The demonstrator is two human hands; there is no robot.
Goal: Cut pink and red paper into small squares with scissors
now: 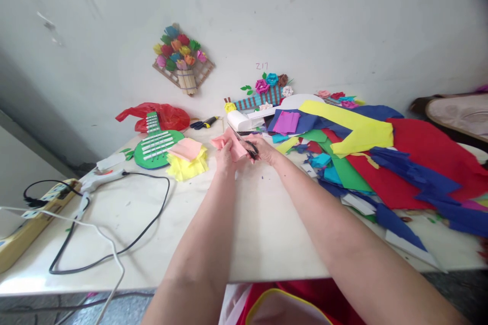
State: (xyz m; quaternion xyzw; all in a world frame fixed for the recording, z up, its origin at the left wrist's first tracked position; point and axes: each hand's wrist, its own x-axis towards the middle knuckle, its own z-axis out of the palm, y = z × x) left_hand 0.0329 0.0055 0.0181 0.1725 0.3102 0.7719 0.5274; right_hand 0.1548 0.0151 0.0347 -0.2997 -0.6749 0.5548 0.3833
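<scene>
My left hand [225, 156] pinches a piece of pink crepe paper [238, 149] above the middle of the table. Black-handled scissors [251, 149] are gripped in my right hand [263, 148], and their blades lie against the pink paper. Whether the blades are apart is too small to tell. To the left of my hands rests a small stack of yellow paper squares [187, 168] with a pink paper square [185, 149] on top. Beside that stack lies a green guitar-shaped cutout [155, 158] with white paper rolls across it.
Colored paper sheets [419, 162] and scraps cover the right side of the table [274, 233]. A hot glue gun [102, 180], looping cables and a power strip [23, 233] occupy the left. Behind are a red plastic bag [171, 114], yellow-black pliers [206, 123] and a white roll [239, 120].
</scene>
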